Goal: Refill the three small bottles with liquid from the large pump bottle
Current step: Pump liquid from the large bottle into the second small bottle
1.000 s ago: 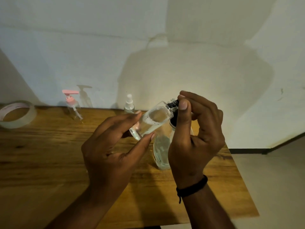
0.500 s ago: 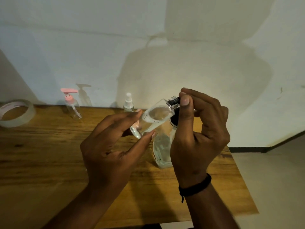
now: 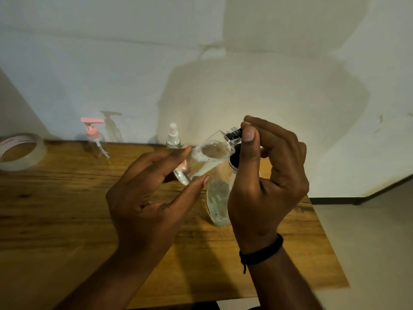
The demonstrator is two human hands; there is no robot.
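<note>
My left hand [image 3: 152,198] holds a small clear bottle [image 3: 205,157] between thumb and fingers, tilted with its neck up to the right and partly filled with liquid. My right hand [image 3: 266,175] pinches the black cap [image 3: 234,134] at the bottle's neck. Behind my right hand the large clear bottle [image 3: 218,200] stands on the wooden table [image 3: 67,209], its top mostly hidden. A small bottle with a pink pump [image 3: 95,139] and a small bottle with a white spray top [image 3: 173,137] stand at the table's back edge.
A roll of clear tape [image 3: 20,152] lies at the far left of the table. A white wall runs close behind the table. The table's right edge drops to a pale floor [image 3: 368,242].
Both hands and the small bottle have stayed almost in place; my right hand's fingers have shifted slightly on the cap.
</note>
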